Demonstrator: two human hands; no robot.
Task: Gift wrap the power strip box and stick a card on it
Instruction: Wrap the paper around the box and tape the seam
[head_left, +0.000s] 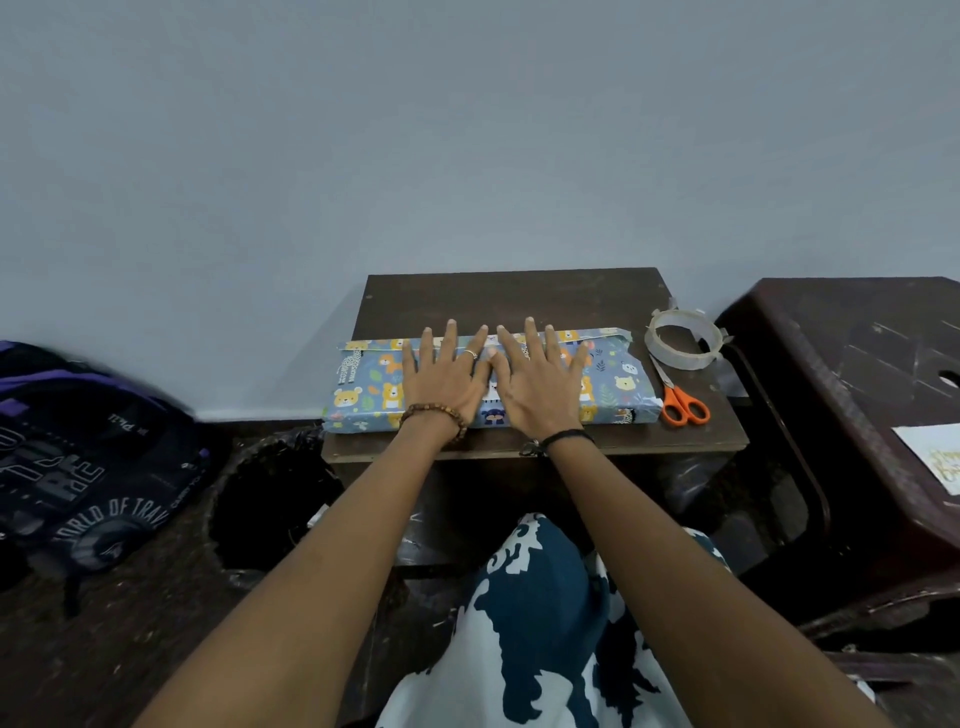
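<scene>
The power strip box (363, 389) lies lengthwise on a small dark wooden table (519, 296), covered in blue wrapping paper printed with cartoon animals. My left hand (444, 376) and my right hand (537, 382) press flat on its top side by side, fingers spread and straight, thumbs nearly touching. A white card (930, 457) with gold lettering lies on the dark plastic stool at the right, apart from both hands.
A roll of clear tape (683, 340) and orange-handled scissors (683, 402) sit on the table right of the box. A dark plastic stool (857, 364) stands at the right. A black bin (270, 493) and a dark backpack (88, 452) are on the floor at the left.
</scene>
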